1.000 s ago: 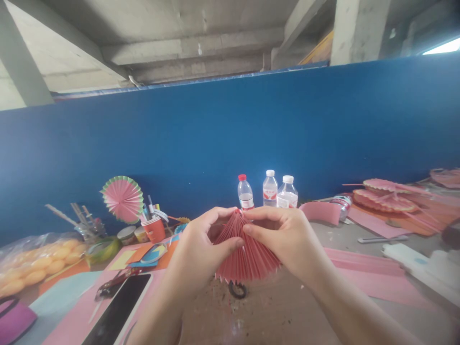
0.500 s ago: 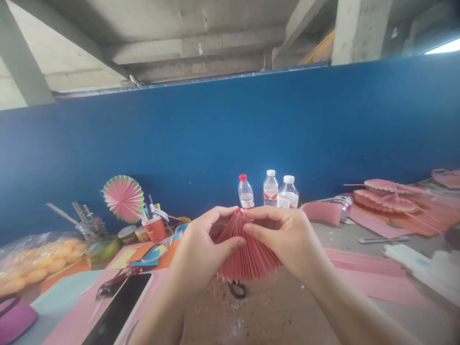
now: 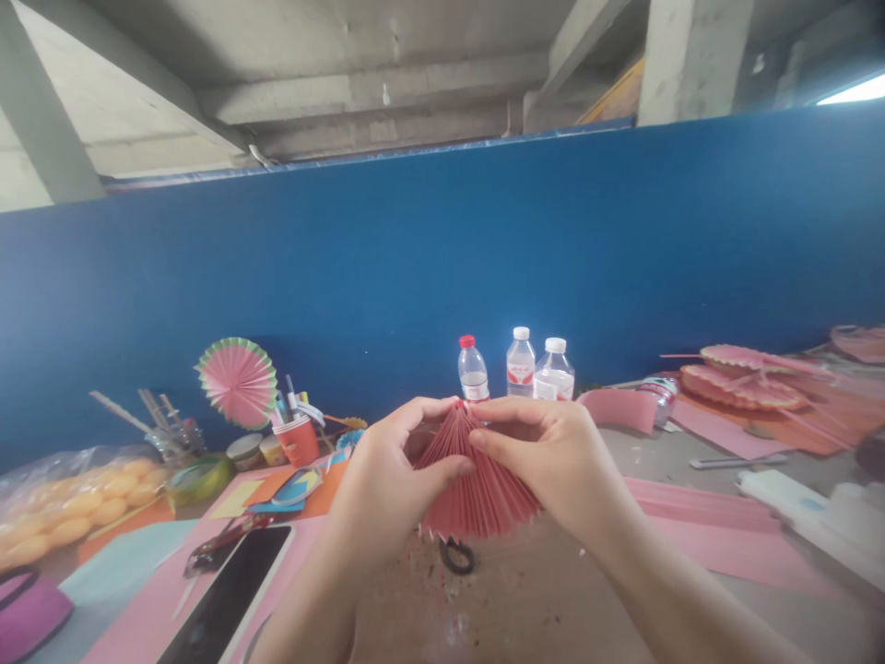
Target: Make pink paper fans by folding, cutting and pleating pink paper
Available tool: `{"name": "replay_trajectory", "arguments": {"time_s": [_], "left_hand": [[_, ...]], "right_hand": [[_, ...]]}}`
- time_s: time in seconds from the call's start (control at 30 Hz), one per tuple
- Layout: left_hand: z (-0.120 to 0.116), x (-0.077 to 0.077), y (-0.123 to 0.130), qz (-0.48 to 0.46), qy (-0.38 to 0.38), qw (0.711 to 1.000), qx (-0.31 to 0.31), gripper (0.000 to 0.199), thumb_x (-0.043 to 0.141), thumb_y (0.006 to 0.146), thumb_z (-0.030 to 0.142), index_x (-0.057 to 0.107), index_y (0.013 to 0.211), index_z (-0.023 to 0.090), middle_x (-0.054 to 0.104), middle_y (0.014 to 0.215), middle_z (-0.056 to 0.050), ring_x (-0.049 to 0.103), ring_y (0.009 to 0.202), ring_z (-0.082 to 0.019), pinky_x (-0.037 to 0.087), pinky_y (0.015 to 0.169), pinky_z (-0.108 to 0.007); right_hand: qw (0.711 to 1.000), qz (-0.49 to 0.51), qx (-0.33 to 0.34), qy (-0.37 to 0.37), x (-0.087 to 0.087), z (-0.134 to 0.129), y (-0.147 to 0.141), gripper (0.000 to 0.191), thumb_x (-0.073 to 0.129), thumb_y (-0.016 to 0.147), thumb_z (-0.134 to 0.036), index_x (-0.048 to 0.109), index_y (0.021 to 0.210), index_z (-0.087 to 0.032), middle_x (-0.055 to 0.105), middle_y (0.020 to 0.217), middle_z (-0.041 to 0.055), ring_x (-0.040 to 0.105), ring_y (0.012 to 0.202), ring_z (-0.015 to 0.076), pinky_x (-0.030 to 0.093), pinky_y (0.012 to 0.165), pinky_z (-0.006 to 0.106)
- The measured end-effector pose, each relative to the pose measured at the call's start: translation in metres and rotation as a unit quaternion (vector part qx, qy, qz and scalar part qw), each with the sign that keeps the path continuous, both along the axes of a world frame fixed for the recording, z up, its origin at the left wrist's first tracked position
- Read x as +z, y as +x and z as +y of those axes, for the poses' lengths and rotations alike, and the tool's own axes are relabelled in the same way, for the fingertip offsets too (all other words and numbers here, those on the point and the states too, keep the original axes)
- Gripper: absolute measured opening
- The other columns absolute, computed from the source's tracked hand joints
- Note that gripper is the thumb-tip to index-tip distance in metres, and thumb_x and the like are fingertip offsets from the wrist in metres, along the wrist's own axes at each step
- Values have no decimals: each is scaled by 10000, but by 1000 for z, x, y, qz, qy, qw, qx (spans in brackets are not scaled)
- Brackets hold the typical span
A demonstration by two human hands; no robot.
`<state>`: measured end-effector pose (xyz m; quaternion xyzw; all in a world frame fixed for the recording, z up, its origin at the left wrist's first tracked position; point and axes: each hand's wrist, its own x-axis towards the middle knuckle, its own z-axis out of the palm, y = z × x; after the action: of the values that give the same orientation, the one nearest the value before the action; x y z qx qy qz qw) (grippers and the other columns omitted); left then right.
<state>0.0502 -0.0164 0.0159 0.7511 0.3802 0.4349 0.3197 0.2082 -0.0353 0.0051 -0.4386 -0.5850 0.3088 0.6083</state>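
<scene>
Clock face centred on the work as I see it, twelve pointing away from me.

Centre: a half-spread, finely pleated, coral-pink paper fan [image 3: 477, 507], its narrow end up at twelve and its wide, jagged edge down at six, in front of me above a grey-brown tabletop [image 3: 442, 627]. I cannot tell whether that lower edge touches the surface.

My left hand [image 3: 391, 461], at eight to nine o'clock, is curved round the paper: fingertips at the narrow end, thumb lying on the pleats lower down. My right hand [image 3: 557, 443], at three, has thumb and forefinger close together, pinching the pleats just below the narrow end — both hands in contact with the paper.

Surroundings: a black ring-shaped object [image 3: 457, 556] lies at six, near the wide edge. A clear plastic bottle with a red cap [image 3: 473, 376] stands at twelve; two clear plastic bottles with white caps [image 3: 520, 364] stand at about one. A red paper cup holding pens [image 3: 297, 443] is at nine, near a round pink paper fan with a green rim [image 3: 237, 383]. A black-screened phone [image 3: 228, 599] lies at eight. Folded pink paper [image 3: 712, 535] lies just past three.
</scene>
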Motion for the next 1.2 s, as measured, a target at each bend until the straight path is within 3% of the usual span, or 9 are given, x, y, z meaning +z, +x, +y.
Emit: {"name": "replay_trajectory", "arguments": {"time_s": [0.5,0.93,1.2], "left_hand": [[2,-3,1,-12,2,1000,4,370,697,719,178,608,1070,252,676,1105,-19,653,968,-218,517,847,-360],[0,-2,2,-9,15,1000,12,367,691,714,124,613,1039,277,705,995,37,662,901,-166,517,810,-284],[1,-6,4,-48,-10,999,1,359,696,735,176,604,1073,252,694,1046,-10,656,945,-200,515,831,-328]], "right_hand": [[1000,18,-9,-1,-4,2,-2,177,693,685,-203,737,853,-238,736,895,28,685,846,211,568,730,342],[999,36,-4,10,-7,3,-5,163,703,683,-218,733,841,-243,737,872,14,687,802,190,568,709,315],[998,46,-30,22,-10,3,-9,159,695,683,-217,727,839,-223,737,855,28,691,775,198,579,680,321]]}}
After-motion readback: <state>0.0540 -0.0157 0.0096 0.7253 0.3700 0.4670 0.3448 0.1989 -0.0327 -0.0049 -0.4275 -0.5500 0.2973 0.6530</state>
